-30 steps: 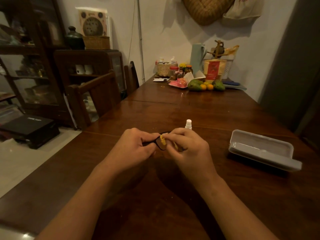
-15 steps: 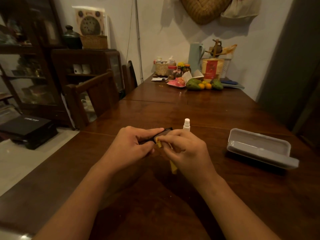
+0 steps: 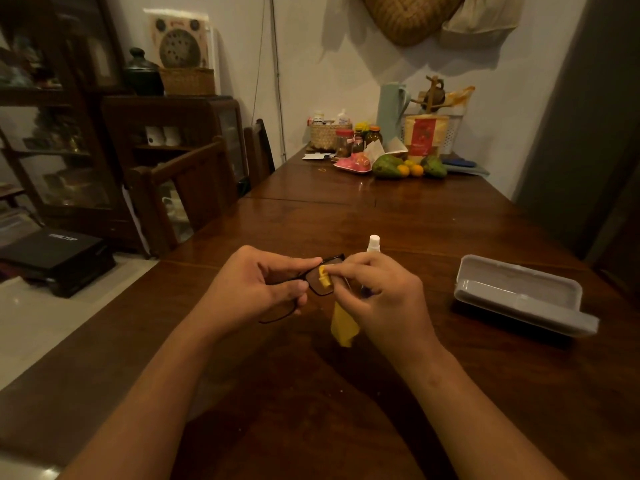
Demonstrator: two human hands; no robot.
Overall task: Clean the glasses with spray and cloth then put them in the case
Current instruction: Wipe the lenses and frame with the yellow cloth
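hands both curled: left hand (image 3: 258, 284) grips glasses (image 3: 320, 280), right hand (image 3: 379, 292) pinches yellow cloth (image 3: 343, 325) against lens.

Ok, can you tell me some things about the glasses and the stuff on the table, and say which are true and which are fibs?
1. The glasses lie in the case. False: the left hand holds them above the table.
2. The cloth is yellow. True: the right hand pinches it against a lens.
3. The case is closed. False: it lies open on the table.
4. The spray bottle stands upright behind the right hand. True.
5. The fruit sits right beside the case. False: it is at the far end of the table, near the wall.
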